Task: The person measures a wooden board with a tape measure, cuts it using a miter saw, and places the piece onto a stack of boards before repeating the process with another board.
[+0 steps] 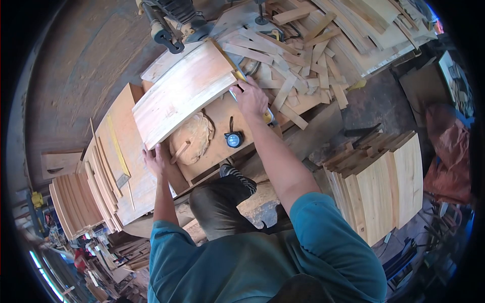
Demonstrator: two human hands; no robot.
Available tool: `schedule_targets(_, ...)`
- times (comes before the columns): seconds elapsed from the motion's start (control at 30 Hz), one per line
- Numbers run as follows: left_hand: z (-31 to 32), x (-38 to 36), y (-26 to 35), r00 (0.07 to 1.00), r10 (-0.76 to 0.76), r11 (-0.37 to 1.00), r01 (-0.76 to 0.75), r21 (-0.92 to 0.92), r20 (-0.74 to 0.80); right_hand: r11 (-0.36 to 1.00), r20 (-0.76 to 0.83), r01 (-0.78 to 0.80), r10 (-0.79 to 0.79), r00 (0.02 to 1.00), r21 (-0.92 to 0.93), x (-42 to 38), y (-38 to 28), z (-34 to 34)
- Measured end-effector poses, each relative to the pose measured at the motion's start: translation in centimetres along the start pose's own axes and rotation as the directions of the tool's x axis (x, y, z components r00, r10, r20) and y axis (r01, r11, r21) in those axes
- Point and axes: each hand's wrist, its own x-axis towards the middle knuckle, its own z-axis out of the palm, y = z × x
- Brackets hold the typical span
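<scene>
A wide, pale wooden board [184, 91] lies slanted across the workbench in front of me. My left hand [154, 160] grips its near left corner, thumb and fingers closed at the edge. At the right end, my right hand [251, 98] is closed around the board's near corner, right beside a long yellow-edged strip [268, 117] that runs along that end. Between my hands, below the board, are a round, rough-edged wooden piece [194, 139] and a blue-and-black tape measure [233, 139] on the bench.
A dark power tool [174, 25] stands beyond the board. Thin wood offcuts [298, 65] pile up at the upper right. A yellow ruler [117, 144] and stacked slats [76, 202] lie left. Boards [384, 187] are stacked low on the right. My raised knee [214, 202] is close to the bench edge.
</scene>
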Motion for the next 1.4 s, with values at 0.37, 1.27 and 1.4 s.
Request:
schedule_targets(0.37, 0.0, 0.4, -0.4, 0.999, -0.032, 0.996, 0.035, -0.078, 0.041, 1.0, -0.003, -0.03, 0.03, 1.0, 0.002, 0.0, -0.1, 0.0)
schedule_targets(1.27, -0.2, 0.1, 0.5, 0.998, -0.057, 0.998, 0.057, -0.041, 0.02, 0.999, 0.014, -0.044, 0.044, 0.999, 0.012, 0.0, -0.2, -0.2)
schedule_targets(1.4, 0.0, 0.1, 0.3, 0.998, -0.058, 0.997, 0.058, -0.05, -0.001, 1.0, -0.008, -0.017, 0.017, 1.0, 0.002, 0.1, 0.0, 0.0)
